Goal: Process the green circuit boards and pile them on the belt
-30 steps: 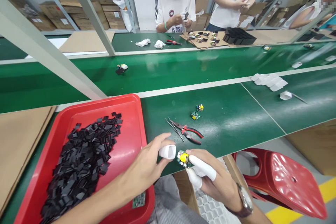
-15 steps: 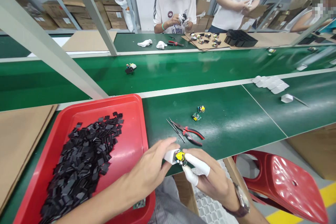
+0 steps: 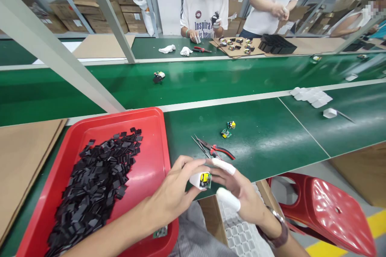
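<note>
My left hand [image 3: 173,190] pinches a small white plastic shell [image 3: 196,179] with a circuit board carrying a yellow part [image 3: 205,179] seated in its open end. My right hand [image 3: 238,190] is beside it, finger cots on the index finger and thumb, fingers spread, the index fingertip just above the shell. Both hands hover over the near edge of the green bench [image 3: 271,136]. Red-handled pliers [image 3: 218,151] and tweezers [image 3: 199,146] lie just beyond the hands. Two loose small circuit boards [image 3: 227,129] lie farther out.
A red tray [image 3: 150,156] heaped with black square pieces [image 3: 96,184] sits at my left. A green conveyor [image 3: 193,80] carries one assembled part [image 3: 158,76]. White shells [image 3: 312,96] lie to the right. A red stool [image 3: 328,209] stands lower right. People work across the belt.
The board with the yellow part went from my right fingers into the white shell held by my left hand. My right hand let go and opened. The part on the conveyor drifted right.
</note>
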Tool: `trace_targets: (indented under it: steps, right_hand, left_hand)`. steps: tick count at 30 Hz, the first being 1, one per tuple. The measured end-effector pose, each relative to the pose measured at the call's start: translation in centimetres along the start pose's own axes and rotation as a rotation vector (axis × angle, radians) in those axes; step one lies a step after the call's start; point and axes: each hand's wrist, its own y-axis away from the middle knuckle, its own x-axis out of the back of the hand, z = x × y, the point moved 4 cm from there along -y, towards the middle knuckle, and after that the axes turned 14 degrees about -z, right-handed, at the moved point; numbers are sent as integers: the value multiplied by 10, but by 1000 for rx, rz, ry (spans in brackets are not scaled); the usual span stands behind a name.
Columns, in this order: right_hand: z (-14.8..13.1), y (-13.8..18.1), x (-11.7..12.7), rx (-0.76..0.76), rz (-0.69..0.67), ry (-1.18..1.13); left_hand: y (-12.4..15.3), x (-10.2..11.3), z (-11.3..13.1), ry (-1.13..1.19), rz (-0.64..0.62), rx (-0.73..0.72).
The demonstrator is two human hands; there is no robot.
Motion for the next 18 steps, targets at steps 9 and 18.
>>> trace_targets:
  steps: [9,18]
  right_hand:
    - [36,-1,-18,-82,159,-490]
    - [32,18,31,-248,267,58]
  left_hand:
    - [1,-12,-1,-18,-109,-125]
    - [-13,0,0,-361,-55,-276]
